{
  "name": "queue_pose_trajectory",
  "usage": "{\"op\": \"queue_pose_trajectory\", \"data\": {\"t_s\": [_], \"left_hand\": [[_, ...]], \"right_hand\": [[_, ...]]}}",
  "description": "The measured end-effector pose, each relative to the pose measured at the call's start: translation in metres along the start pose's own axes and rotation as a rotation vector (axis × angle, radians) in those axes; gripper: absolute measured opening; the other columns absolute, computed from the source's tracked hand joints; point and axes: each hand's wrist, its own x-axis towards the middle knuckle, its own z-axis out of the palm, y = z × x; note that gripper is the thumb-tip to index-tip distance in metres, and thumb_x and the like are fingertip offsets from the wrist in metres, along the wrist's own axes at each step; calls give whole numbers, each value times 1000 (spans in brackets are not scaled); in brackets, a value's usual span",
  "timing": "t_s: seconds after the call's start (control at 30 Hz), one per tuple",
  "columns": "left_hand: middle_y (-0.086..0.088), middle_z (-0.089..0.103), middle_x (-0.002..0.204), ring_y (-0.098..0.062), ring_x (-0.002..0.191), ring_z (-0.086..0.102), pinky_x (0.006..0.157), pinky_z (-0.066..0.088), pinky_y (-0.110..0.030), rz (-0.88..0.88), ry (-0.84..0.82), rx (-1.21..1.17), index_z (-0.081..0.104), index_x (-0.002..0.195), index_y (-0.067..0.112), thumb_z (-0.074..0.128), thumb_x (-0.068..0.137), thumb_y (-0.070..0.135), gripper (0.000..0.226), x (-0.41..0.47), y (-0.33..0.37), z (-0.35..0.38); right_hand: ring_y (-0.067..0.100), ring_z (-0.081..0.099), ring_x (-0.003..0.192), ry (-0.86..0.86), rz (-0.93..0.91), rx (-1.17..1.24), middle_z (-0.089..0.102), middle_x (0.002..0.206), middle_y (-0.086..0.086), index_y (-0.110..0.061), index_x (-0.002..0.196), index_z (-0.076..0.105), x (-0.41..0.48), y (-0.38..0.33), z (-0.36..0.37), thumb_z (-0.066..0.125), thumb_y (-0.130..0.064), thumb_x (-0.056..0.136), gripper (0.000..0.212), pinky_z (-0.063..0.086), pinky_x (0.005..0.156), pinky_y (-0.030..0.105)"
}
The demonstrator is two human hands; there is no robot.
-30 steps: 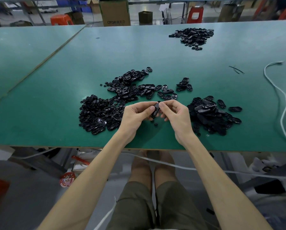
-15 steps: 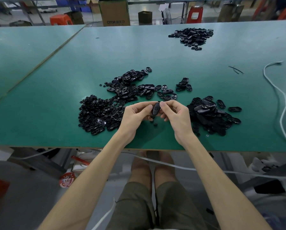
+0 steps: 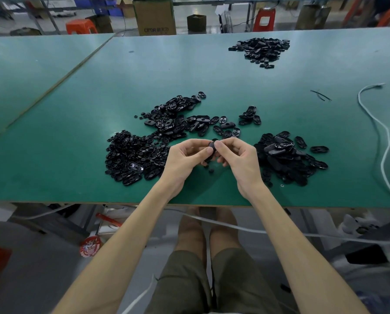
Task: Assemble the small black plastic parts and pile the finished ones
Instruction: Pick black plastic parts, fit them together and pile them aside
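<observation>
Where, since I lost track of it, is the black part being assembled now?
In the head view's centre, the black part is pinched between the left hand and right hand, above the green table, between the left pile and the right pile.

This is a factory assembly floor, a light-industry workshop. A long green-topped workbench butts against a second bench at the left. Loose heaps of identical small black plastic parts lie straight on the surface, with a far heap near the back edge. Beyond the benches are a pale hard floor, a cardboard carton, red plastic stools and blue crates. A white cable trails across the bench's right side.
</observation>
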Motion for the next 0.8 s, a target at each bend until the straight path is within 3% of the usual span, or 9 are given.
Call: {"op": "queue_pose_trajectory", "data": {"t_s": [0.23,0.43,0.8], "left_hand": [[-14,75,90,-13,74,68,69,55,-23,-10,-17,-7,72,110,-5,77,88,5,24,2,-2,0],[-4,76,84,-7,68,66,62,50,-19,-19,21,30,74,104,3,80,87,15,21,1,-3,1],[-3,77,86,-10,78,71,65,55,-21,-22,-42,41,74,104,8,80,88,10,17,2,-3,-1]], "right_hand": [[7,59,61,3,-23,8,70,67,-4,-16,87,76,0,0,1,75,-17,95,8,48,58,18],[6,60,63,-1,-15,2,72,73,-1,-20,86,77,0,-1,1,76,-19,95,8,48,59,18],[6,56,61,7,-12,-2,66,65,-5,-18,85,77,0,-1,2,75,-18,95,10,46,58,18]]}}
